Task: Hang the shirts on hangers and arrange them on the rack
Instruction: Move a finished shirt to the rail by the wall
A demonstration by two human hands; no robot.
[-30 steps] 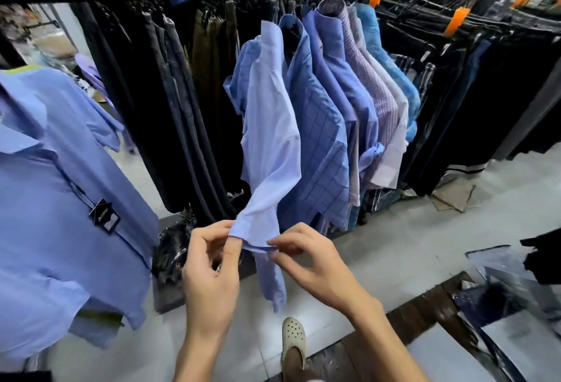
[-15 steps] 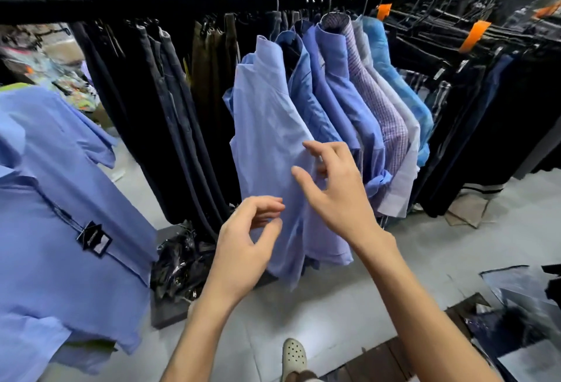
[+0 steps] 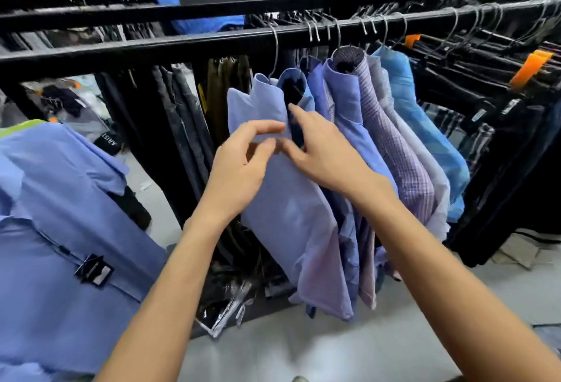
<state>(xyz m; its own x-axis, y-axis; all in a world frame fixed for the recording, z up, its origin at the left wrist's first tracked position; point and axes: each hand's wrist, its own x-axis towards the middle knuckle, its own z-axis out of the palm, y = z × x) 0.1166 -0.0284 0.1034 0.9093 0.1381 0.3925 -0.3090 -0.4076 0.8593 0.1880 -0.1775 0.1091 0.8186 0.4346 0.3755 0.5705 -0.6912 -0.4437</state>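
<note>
Currently both hands at the pale blue shirt (image 3: 291, 217) on the rack (image 3: 158, 47); left hand (image 3: 239, 166) pinching its front fabric. Right hand (image 3: 321, 154) fingers straight, resting by the collar; wire hanger (image 3: 274, 47) hooked on the rail

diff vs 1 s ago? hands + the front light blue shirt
Both hands climbed the front light blue shirt: they let go of its sleeve cuff and now sit near the collar. The left hand has thumb and fingers curled at the fabric; its grip is unclear. The right hand lies on the shirt, fingers straight. The shirts still hang on the rail.
</note>
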